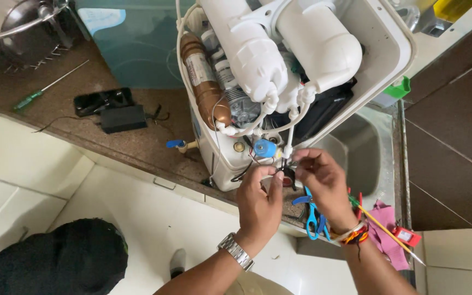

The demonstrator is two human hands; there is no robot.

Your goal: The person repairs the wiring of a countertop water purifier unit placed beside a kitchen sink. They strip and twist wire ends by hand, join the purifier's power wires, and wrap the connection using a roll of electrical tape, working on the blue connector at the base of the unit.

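An opened white water purifier [378, 38] lies on a brown stone counter [137, 142], showing white filter cylinders [258, 54], a copper-coloured cylinder [206, 87], thin white tubes and a small blue valve [265, 148]. My left hand [259, 205], with a metal watch on the wrist, pinches thin dark wires [273, 172] at the unit's lower edge. My right hand [323, 183], with thread bands on the wrist, pinches the same wires and a small dark part from the right. Both hands meet just below the blue valve.
A steel sink [361, 158] lies behind my right hand. Blue scissors [313, 218], a pink cloth [383, 235], a yellow-handled tool and a small red box sit by the sink. A green screwdriver [34, 98], a black adapter [122, 118] and a phone lie to the left. A dark cap [55, 257] is below.
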